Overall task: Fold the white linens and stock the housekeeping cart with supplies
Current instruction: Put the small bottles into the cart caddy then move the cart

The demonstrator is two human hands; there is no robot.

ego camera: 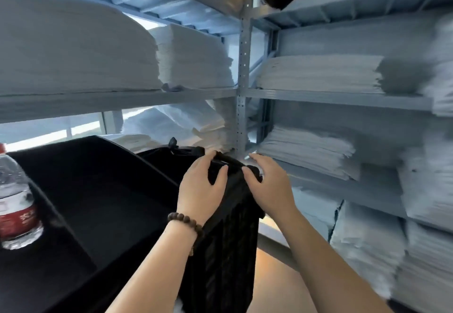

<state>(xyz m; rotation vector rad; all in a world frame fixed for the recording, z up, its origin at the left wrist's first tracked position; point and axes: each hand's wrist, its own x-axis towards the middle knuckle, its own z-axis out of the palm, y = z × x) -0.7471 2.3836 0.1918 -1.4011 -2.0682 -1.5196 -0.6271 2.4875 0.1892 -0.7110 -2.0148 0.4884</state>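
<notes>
Shelving [242, 67] w/ stacked white linens [306, 151] is standing just beyond both hands. Prob. the stocking step: L hand [202, 185] & R hand [267, 187], side by side, are gripping the black bag [228, 251] top edge at the cart [98, 190] end, fingers curled over, thumbs nearside. Next move is likely calling for letting go & reaching fwd-right for linens.

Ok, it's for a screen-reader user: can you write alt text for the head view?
The left hand and right hand grip the top of a black bag on a black cart. A water bottle sits on the cart, before shelves of folded white linens.
</notes>
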